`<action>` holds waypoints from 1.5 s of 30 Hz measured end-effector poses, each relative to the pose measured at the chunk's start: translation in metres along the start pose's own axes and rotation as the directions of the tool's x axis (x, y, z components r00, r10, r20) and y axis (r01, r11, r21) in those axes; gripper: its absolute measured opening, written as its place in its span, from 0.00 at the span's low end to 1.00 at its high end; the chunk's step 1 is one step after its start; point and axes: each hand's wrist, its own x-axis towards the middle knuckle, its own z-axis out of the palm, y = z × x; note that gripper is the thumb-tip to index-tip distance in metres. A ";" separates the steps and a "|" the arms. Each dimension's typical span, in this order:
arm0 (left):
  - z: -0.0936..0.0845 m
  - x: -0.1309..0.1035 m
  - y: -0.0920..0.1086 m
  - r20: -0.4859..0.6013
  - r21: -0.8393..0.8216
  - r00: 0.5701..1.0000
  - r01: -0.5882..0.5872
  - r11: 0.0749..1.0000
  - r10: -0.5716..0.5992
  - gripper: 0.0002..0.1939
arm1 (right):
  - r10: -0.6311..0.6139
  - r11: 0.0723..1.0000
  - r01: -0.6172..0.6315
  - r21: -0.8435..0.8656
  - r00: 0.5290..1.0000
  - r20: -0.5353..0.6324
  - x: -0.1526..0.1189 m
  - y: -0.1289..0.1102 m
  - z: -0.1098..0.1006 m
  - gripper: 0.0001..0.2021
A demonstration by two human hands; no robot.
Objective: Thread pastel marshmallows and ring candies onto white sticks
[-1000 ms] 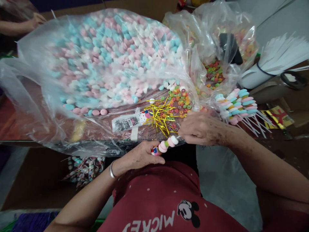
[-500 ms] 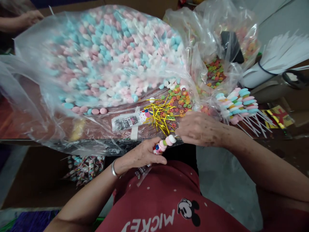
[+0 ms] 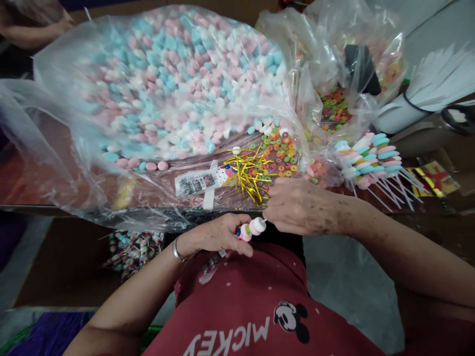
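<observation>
A candy skewer (image 3: 253, 227) of pink, green and white pieces lies between my hands at the table's front edge. My left hand (image 3: 218, 235) is closed around a small printed plastic bag (image 3: 215, 258), its clear end hanging below my palm, with the lower candies inside it. My right hand (image 3: 299, 205) pinches the skewer's thin white stick just beyond the white candy. Behind it lie loose gold twist ties (image 3: 247, 178) and a stack of flat printed bags (image 3: 196, 183).
A large clear bag of pastel candies (image 3: 178, 84) fills the back. Loose ring candies (image 3: 284, 151) lie before it. At right are finished-looking candy skewers (image 3: 369, 160) and a bundle of white sticks (image 3: 441, 79). A carton (image 3: 55, 267) below holds wrapped skewers. Another person's arm (image 3: 37, 32) is at top left.
The skewer's top end has shifted slightly down and left, and my right hand has moved left with the stick. My left hand still holds the bag. The view has shifted a little.
</observation>
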 end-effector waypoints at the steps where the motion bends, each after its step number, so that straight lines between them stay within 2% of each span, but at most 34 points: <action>1: 0.001 0.002 -0.001 -0.045 0.058 0.998 -0.032 0.998 0.035 0.22 | 0.062 0.998 -0.063 0.025 0.998 0.028 0.001 -0.001 -0.002 0.14; 3: 0.003 0.003 -0.002 -0.199 0.226 0.968 -0.108 0.968 0.154 0.19 | 0.216 0.969 -0.224 0.101 0.973 0.084 0.001 -0.002 -0.007 0.13; 5: 0.006 0.003 -0.003 -0.334 0.384 0.897 -0.151 0.911 0.289 0.18 | 0.349 0.910 -0.366 0.195 0.930 0.117 0.000 -0.001 -0.012 0.12; 6: 0.008 0.003 -0.003 -0.375 0.419 0.866 -0.158 0.894 0.329 0.19 | 0.402 0.879 -0.418 0.230 0.909 0.114 0.000 0.000 -0.014 0.11; 8: 0.012 0.001 -0.003 -0.411 0.391 0.847 -0.171 0.904 0.338 0.23 | 0.469 0.840 -0.472 0.268 0.880 0.080 -0.003 0.003 -0.015 0.11; 11: 0.014 -0.003 -0.003 -0.404 0.193 0.872 -0.214 0.958 0.277 0.29 | 0.491 0.826 -0.480 0.296 0.870 0.042 -0.005 0.007 -0.013 0.12; 14: 0.014 -0.008 -0.002 -0.363 0.043 0.907 -0.213 0.976 0.214 0.27 | 0.489 0.827 -0.490 0.277 0.869 0.076 -0.006 0.007 -0.011 0.12; 17: 0.016 -0.012 0.000 -0.341 0.119 0.923 -0.143 0.983 0.176 0.26 | 0.440 0.866 -0.457 0.205 0.890 0.121 -0.007 0.005 -0.010 0.11; 20: 0.018 -0.015 0.002 -0.298 0.191 0.943 -0.094 0.977 0.149 0.26 | 0.310 0.934 -0.328 0.144 0.941 0.134 -0.010 0.003 -0.011 0.13; 23: 0.021 -0.015 0.003 -0.300 0.148 0.942 -0.111 0.983 0.152 0.27 | 0.165 0.978 -0.174 0.113 0.983 0.084 -0.014 0.000 -0.011 0.14; 26: 0.026 -0.013 0.003 -0.301 0.157 0.938 -0.131 0.979 0.174 0.29 | 0.046 0.997 -0.046 0.060 0.999 0.005 -0.014 -0.005 -0.005 0.14; 29: 0.031 -0.010 0.004 -0.265 0.175 0.945 -0.147 0.973 0.190 0.30 | 0.045 0.999 -0.046 -0.017 0.998 -0.042 -0.012 -0.009 0.002 0.14; 31: 0.032 -0.009 0.005 -0.276 0.090 0.942 -0.174 0.981 0.192 0.31 | 0.130 0.991 -0.130 0.027 0.991 -0.037 -0.012 -0.010 0.006 0.14; 33: 0.030 -0.010 0.005 -0.330 -0.055 0.923 -0.227 0.972 0.197 0.36 | 0.256 0.953 -0.254 0.164 0.967 0.012 -0.013 -0.009 0.008 0.14; 35: 0.026 -0.013 0.006 -0.352 -0.228 0.921 -0.260 0.938 0.169 0.38 | 0.351 0.868 -0.356 0.347 0.933 0.079 -0.015 -0.007 0.010 0.13; 39: 0.012 -0.021 0.007 -0.220 -0.574 0.972 -0.200 0.794 0.085 0.28 | 0.401 0.623 -0.392 0.677 0.903 0.155 -0.018 -0.002 0.022 0.12; 42: 0.006 -0.023 0.005 -0.177 -0.673 0.980 -0.187 0.716 0.089 0.25 | 0.451 0.477 -0.405 0.780 0.875 0.178 -0.018 -0.005 0.036 0.13; 43: 0.006 -0.023 0.004 -0.163 -0.674 0.984 -0.165 0.720 0.073 0.25 | 0.464 0.467 -0.405 0.786 0.869 0.172 -0.018 -0.008 0.041 0.13; 45: 0.007 -0.022 0.004 -0.123 -0.636 0.992 -0.088 0.767 0.012 0.22 | 0.478 0.517 -0.391 0.761 0.870 0.122 -0.018 -0.013 0.049 0.12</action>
